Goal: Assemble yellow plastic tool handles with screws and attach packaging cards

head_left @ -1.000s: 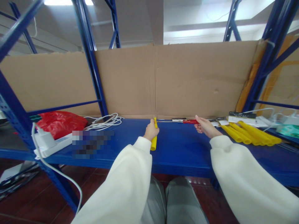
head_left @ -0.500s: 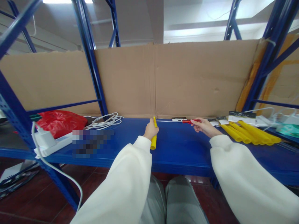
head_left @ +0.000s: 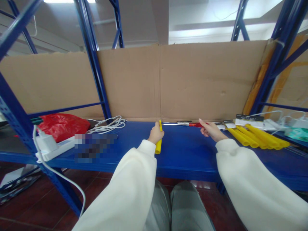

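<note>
My left hand (head_left: 156,133) is closed around a yellow tube (head_left: 158,147), which points away from me, its narrow far end showing above my fingers. A screwdriver with a red handle (head_left: 195,124) lies crosswise, its thin metal shaft (head_left: 172,124) reaching left to the tube's far end. Whether the tip touches the tube is too small to tell. At the handle's right end is my right hand (head_left: 209,131), fingers curled about it and thumb raised; the fingers partly hide the grip.
Several yellow tubes (head_left: 260,137) with black-and-white cards lie on the blue shelf (head_left: 187,150) at right. A white power strip (head_left: 56,150), red plastic bag (head_left: 64,126) and coiled white cable (head_left: 109,124) are at left. Cardboard (head_left: 204,80) stands behind; blue posts (head_left: 92,64) flank it.
My right thumb has lifted from along the red handle and now points up. The screwdriver and the yellow tube's far end have shifted very slightly right. My left hand keeps its grip.
</note>
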A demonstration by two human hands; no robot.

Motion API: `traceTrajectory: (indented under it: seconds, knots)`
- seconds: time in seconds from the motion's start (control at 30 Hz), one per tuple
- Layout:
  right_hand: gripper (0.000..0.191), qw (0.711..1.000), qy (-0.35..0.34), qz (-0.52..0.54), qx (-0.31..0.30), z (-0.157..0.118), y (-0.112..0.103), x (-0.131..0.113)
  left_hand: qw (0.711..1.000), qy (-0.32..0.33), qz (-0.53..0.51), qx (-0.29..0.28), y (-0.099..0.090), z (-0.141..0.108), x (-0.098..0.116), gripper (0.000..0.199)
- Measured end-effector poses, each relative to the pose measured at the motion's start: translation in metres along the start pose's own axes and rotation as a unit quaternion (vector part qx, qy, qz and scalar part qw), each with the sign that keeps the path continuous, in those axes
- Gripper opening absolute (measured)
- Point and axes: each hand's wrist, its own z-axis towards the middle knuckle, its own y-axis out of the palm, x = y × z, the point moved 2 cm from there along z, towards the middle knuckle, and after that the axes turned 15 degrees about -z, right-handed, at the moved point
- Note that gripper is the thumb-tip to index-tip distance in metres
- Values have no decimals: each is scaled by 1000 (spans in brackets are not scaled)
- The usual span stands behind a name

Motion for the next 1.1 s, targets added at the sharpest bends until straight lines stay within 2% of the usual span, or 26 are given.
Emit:
traceTrajectory:
  seconds: [0.2,0.37,0.5,0.63,0.83,1.1]
  knots:
    - [54,999,11,24,-20,0,2,1,1000,-1,-2,3,0,-1,0,44]
    - [51,989,6,123,-86,-3,3,-5,1000,-5,-3,9,-1,0,-1,44]
    - [44,978,24,160,-129,-3,2,-7,1000,-7,-5,9,-1,0,-1,44]
    - [34,982,29,162,-91,1,0,-3,1000,-6,-3,7,-1,1,-1,43]
    - [30,990,18,139,-35,7,0,4,1000,0,-1,-8,0,1,-1,43]
    - [46,994,1,106,-23,5,1,1,1000,1,-2,-10,0,1,-1,43]
